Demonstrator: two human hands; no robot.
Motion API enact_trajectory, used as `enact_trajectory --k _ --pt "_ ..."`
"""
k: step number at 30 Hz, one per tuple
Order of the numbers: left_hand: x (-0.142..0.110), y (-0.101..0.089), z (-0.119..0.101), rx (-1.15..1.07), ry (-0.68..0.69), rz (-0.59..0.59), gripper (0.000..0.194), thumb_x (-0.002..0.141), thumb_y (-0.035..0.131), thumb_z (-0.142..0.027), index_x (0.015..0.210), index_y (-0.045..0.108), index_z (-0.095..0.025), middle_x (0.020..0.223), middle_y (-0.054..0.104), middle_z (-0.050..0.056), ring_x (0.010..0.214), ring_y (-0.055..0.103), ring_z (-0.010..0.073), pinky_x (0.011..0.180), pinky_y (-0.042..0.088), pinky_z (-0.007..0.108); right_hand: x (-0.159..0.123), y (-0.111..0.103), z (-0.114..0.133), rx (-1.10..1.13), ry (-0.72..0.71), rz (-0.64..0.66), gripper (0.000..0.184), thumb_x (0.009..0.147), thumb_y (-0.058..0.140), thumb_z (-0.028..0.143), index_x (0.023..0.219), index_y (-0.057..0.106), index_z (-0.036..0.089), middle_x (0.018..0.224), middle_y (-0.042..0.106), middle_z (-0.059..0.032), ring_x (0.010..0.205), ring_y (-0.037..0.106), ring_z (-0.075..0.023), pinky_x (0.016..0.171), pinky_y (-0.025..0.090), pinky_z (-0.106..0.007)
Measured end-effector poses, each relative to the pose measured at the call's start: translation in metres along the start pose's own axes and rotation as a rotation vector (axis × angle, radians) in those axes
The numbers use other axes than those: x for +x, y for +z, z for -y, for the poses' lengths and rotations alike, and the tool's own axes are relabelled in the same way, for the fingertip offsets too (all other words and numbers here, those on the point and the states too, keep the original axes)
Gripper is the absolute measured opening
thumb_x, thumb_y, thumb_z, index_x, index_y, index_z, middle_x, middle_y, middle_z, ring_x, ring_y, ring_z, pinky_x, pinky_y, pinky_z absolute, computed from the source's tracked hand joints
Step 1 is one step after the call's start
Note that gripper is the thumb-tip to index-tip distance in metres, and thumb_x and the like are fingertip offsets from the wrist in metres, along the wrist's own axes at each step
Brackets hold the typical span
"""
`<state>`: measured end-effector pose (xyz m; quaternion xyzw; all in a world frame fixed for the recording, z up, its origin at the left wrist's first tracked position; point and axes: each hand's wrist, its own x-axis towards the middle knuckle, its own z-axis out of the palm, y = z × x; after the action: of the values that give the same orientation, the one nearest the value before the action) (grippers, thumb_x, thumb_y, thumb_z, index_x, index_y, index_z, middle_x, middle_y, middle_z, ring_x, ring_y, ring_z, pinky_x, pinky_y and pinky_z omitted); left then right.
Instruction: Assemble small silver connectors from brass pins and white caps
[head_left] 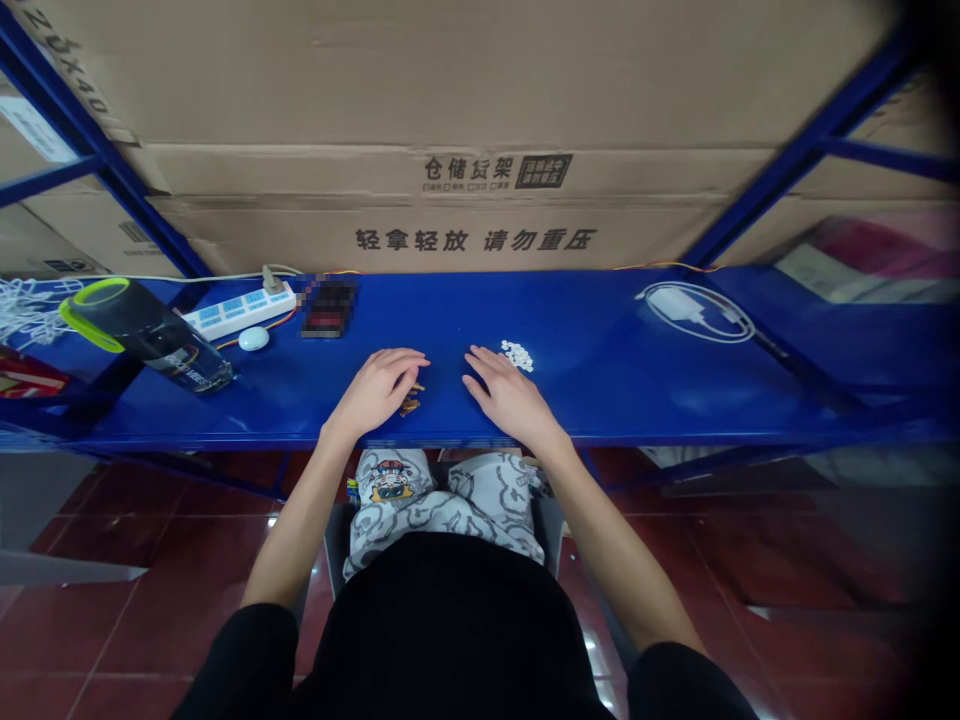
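My left hand (384, 388) rests palm down on the blue shelf top (442, 310), fingers stretched out to the right. Just beside its thumb lie several small brass-coloured pieces (409, 402), partly hidden by the hand; they look like short screws or pins, too small to be sure. To the right, my right hand (504, 392) also lies flat with its fingers apart and nothing visible in them. Past its fingers sits a small heap of white round pieces (517, 355), close to the index finger and knuckles. A strip of blue surface separates the two hands.
At the left stand a dark bottle with a lime-green loop (169, 335), a white power strip (240, 312), a white oval case (253, 338) and a blurred dark object (328, 308). A charger with coiled cable (694, 308) lies right. A cardboard wall (465, 100) rises behind.
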<state>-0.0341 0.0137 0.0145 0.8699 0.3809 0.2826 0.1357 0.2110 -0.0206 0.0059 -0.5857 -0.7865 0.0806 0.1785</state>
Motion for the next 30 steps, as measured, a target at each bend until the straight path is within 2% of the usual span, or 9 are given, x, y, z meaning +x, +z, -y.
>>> enact_trajectory --k 4,10,14,17,21,26,30 --pt "-0.002 -0.012 0.007 -0.042 -0.039 -0.086 0.032 0.107 0.042 -0.028 0.118 0.071 -0.022 0.123 0.073 0.004 0.118 0.065 0.0221 0.109 0.047 0.043 0.0 0.001 0.0 -0.003 -0.004 -0.006 0.053 0.106 0.038 0.037 0.15 0.052 0.011 0.16 0.046 -0.0139 0.151 0.038 -0.0284 0.125 0.032 -0.05" --pt "-0.011 -0.028 0.03 -0.066 -0.137 -0.101 0.031 0.107 0.044 -0.034 0.118 0.071 -0.023 0.124 0.072 0.005 0.117 0.066 0.0234 0.105 0.049 0.041 0.0 0.007 -0.005 -0.021 -0.075 -0.095 0.047 0.106 0.04 0.031 0.143 0.059 0.009 0.154 0.053 -0.0176 0.146 0.046 -0.0308 0.123 0.036 -0.052" --pt "-0.013 -0.024 0.037 -0.045 -0.146 -0.06 0.03 0.106 0.045 -0.033 0.117 0.071 -0.023 0.123 0.072 0.005 0.116 0.066 0.0239 0.105 0.049 0.042 -0.003 0.008 0.013 0.065 -0.214 -0.151 0.039 0.107 0.039 0.023 0.136 0.065 0.019 0.141 0.065 -0.0096 0.128 0.062 -0.0267 0.112 0.048 -0.048" --pt "-0.012 -0.02 0.036 0.007 -0.118 -0.023 0.027 0.105 0.046 -0.029 0.118 0.07 -0.024 0.125 0.071 0.005 0.119 0.064 0.0243 0.109 0.046 0.046 -0.003 0.012 0.032 0.142 -0.319 -0.147 0.037 0.108 0.039 0.025 0.135 0.064 0.023 0.125 0.071 -0.0073 0.114 0.066 -0.0228 0.103 0.053 -0.042" --pt "-0.011 -0.018 0.034 0.028 -0.126 -0.007 0.027 0.105 0.047 -0.027 0.12 0.069 -0.026 0.127 0.07 0.004 0.12 0.063 0.0243 0.109 0.045 0.048 0.003 0.02 0.044 0.074 -0.255 -0.153 0.03 0.106 0.045 0.027 0.127 0.066 0.019 0.111 0.068 -0.0105 0.105 0.065 -0.0251 0.092 0.055 -0.041" --pt "-0.009 -0.019 0.027 -0.051 -0.057 -0.057 0.027 0.105 0.046 -0.028 0.118 0.07 -0.024 0.125 0.07 0.006 0.119 0.063 0.0237 0.109 0.047 0.045 0.012 0.023 0.043 0.024 -0.206 -0.111 0.025 0.105 0.048 0.03 0.117 0.068 0.021 0.109 0.063 -0.0094 0.095 0.066 -0.0225 0.078 0.052 -0.034" --pt "-0.008 -0.018 0.022 -0.074 0.004 -0.075 0.024 0.104 0.052 -0.033 0.116 0.072 -0.025 0.127 0.069 0.006 0.125 0.06 0.0253 0.112 0.044 0.047 0.016 0.019 0.044 0.081 -0.183 -0.084 0.023 0.104 0.049 0.028 0.114 0.07 0.023 0.109 0.064 -0.0065 0.09 0.066 -0.0186 0.075 0.048 -0.031"
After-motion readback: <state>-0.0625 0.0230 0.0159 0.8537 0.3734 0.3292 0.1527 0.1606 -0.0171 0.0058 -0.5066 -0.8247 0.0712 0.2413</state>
